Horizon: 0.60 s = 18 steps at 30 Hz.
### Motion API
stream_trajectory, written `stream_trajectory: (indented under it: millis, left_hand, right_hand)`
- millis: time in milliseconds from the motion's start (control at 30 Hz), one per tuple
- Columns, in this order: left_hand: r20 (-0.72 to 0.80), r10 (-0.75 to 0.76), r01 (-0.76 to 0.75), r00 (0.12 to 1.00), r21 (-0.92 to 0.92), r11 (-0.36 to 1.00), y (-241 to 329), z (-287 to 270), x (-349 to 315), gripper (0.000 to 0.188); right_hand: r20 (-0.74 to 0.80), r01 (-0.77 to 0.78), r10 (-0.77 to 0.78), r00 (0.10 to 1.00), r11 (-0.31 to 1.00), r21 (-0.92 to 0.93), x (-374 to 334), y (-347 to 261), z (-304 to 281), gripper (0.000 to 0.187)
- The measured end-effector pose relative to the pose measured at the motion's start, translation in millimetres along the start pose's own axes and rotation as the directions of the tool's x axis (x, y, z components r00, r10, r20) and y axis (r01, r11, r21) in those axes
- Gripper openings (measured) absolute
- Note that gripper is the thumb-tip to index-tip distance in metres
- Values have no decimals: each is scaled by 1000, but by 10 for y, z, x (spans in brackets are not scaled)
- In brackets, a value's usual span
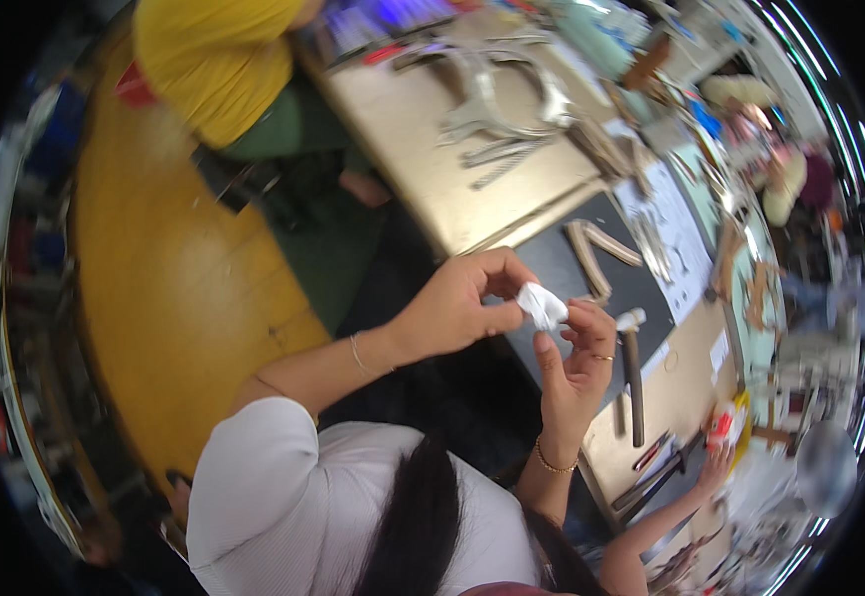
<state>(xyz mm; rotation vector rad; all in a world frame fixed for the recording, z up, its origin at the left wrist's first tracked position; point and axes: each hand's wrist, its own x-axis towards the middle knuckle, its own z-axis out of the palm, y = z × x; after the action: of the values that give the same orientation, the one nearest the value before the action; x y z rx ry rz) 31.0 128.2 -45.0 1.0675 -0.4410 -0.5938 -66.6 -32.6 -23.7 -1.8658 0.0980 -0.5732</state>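
Head view | left of hammer (633, 372): left hand (467, 303), right hand (576, 370), fingers nearly closed, pinching white scrap (542, 306) | uneven pull could tear it

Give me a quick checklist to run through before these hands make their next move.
1. White piece gripped by the left hand: ok, pinched between thumb and fingers.
2. Right hand on it too: ok, fingertips at its other side.
3. Hammer put down: ok, lying beside the right hand.
4. Other person's hand clear: ok, away at lower right.
5. Anything inside the white piece: cannot tell.
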Motion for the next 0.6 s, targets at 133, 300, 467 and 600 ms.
stream_trajectory:
  millis: [133, 300, 467, 600]
  left_hand:
    - [-414, -104, 156, 904, 94, 983, -348, -864, -499, 14]
    - [-731, -155, 156, 665, -67, 986, -1008, -1738, -1074, 12]
    - [-795, -212, 22, 569, -243, 970, -1450, -2208, -1113, 21]
    - [-828, -187, -83, 529, -270, 959, -1665, -2568, -705, 25]
  right_hand:
    - [201, 62, -81, 976, 993, 101, -91, -393, 251, 26]
    - [507, 543, -598, 621, 795, 271, -118, -1175, 632, 26]
    - [533, 430, -694, 485, 719, 546, -137, -1494, 1308, 13]
    - [412, 303, -594, 691, 755, 581, -427, -1502, 1691, 12]
